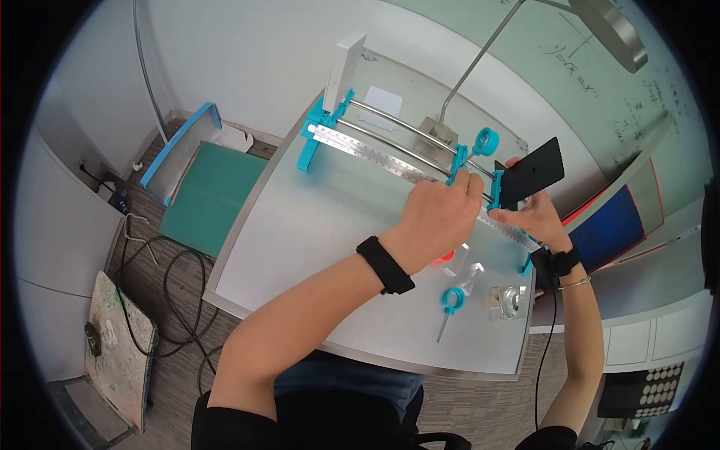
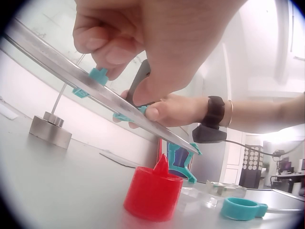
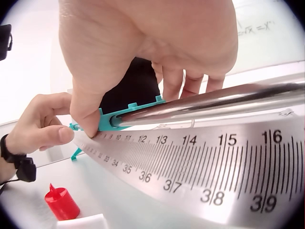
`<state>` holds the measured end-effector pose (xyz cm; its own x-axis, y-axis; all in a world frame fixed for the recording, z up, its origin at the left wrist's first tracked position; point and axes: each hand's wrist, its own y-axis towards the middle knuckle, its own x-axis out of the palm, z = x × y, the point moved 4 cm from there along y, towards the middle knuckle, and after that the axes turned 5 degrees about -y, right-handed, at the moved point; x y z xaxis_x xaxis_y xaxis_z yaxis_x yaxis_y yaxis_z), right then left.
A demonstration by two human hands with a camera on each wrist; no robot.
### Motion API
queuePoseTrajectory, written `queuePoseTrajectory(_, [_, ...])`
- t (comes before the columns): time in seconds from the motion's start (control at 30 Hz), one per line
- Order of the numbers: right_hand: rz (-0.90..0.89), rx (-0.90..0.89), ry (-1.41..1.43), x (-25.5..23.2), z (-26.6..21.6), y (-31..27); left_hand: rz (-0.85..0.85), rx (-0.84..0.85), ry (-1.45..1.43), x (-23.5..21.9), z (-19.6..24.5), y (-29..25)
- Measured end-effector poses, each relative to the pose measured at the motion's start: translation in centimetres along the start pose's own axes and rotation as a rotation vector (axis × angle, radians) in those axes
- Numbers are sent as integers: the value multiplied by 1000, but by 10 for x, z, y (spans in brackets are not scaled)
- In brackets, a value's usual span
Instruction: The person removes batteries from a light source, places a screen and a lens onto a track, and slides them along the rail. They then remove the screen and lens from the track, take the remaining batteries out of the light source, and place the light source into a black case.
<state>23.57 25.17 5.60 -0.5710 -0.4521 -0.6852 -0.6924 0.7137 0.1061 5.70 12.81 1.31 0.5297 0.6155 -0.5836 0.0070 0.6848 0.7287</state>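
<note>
An optical bench stands on the table, with two metal rods point(image 1: 394, 144) and a steel ruler point(image 1: 375, 157) along its front. My left hand point(image 1: 442, 214) has curled fingers on the slider of a teal ring lens holder point(image 1: 486, 142), as the left wrist view shows at the small teal slider point(image 2: 98, 76). Farther right, my right hand point(image 1: 536, 216) grips a teal slider bracket point(image 3: 131, 112) carrying a black plate point(image 1: 536, 171). The right thumb presses the bracket beside the rod. At the left end a white upright panel point(image 1: 343, 73) rises from a teal end stand point(image 1: 307, 155).
Below the bench sit a red candle-shaped light point(image 2: 153, 193), a loose teal ring on a stem point(image 1: 452, 300) and a clear glass piece point(image 1: 510, 302). Behind the rods are a metal lamp base point(image 1: 436, 133) and a white card point(image 1: 380, 107). A cable point(image 1: 551, 337) hangs from the right wrist.
</note>
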Motion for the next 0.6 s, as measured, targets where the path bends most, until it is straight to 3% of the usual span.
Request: queuePoseTrajectory(0.6, [-13,-13,-25,2,-3,1,49,48,54,1,5,1])
